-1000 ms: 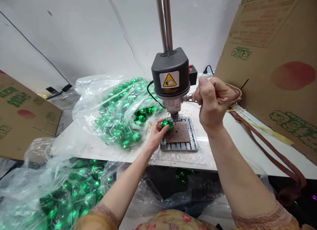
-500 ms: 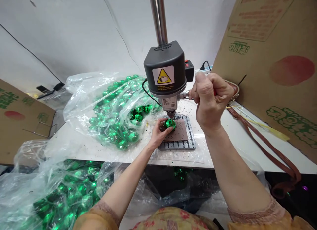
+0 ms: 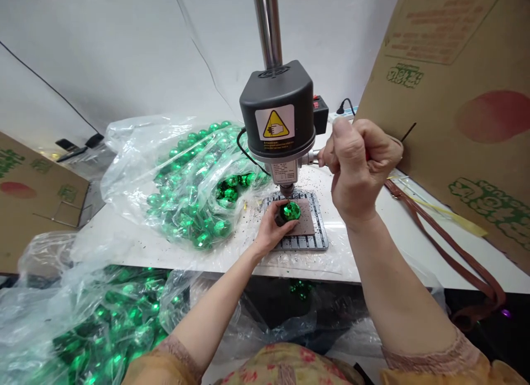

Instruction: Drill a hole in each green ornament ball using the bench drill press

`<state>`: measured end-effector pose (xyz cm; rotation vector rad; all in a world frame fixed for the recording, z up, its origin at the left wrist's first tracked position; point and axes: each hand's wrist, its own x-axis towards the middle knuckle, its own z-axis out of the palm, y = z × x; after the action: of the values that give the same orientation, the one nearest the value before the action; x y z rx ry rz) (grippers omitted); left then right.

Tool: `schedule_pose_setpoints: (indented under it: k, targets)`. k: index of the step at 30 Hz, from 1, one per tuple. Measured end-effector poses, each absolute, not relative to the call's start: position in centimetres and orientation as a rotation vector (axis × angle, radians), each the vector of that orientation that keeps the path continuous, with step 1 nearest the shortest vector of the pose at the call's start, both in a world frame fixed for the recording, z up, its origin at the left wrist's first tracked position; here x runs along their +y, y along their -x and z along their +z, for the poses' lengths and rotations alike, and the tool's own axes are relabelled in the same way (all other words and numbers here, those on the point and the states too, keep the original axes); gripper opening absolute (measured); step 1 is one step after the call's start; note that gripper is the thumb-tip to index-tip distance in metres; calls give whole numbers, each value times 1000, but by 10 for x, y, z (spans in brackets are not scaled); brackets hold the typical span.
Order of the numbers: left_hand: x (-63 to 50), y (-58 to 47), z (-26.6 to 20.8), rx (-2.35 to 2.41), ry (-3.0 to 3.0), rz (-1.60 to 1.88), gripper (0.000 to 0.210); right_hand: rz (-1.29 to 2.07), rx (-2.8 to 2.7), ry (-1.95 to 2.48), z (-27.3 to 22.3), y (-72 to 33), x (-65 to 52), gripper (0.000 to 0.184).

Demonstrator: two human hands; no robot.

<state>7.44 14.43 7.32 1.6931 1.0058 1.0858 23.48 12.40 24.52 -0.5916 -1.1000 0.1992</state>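
Observation:
My left hand (image 3: 273, 227) grips a shiny green faceted ball (image 3: 291, 210) between thumb and fingers. The ball is over the brown board (image 3: 307, 225) on the slotted metal base (image 3: 322, 238) of a small drill press (image 3: 276, 111). The chuck (image 3: 286, 190) is just above and behind the ball; I cannot make out a drill bit. At the right of the press, my right hand (image 3: 359, 164) is wrapped round the feed handle (image 3: 314, 157), whose grip is mostly hidden by the fingers. Dark shavings lie scattered about the base.
A clear plastic bag (image 3: 132, 169) of green balls lies left of the press, with another bag (image 3: 111, 324) below the table edge. Cardboard boxes (image 3: 451, 131) stand at both sides. A brown leather strap (image 3: 439, 236) hangs over the table's right side.
The ball in my left hand has moved slightly right and toward me, showing more of its top. My right hand keeps its hold on the handle. The view has shifted slightly.

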Motion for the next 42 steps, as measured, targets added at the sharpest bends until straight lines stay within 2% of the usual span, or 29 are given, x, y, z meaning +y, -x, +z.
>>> schedule_pose_setpoints:
  k: [13,42]
  targets:
    - [143,-74,73,1021,-1688,1074,53,109,-1032,596,226,-231,126,59]
    - [145,-71,65,1006,-1733,1077,54,-35,-1090,343,205,-230,130,53]
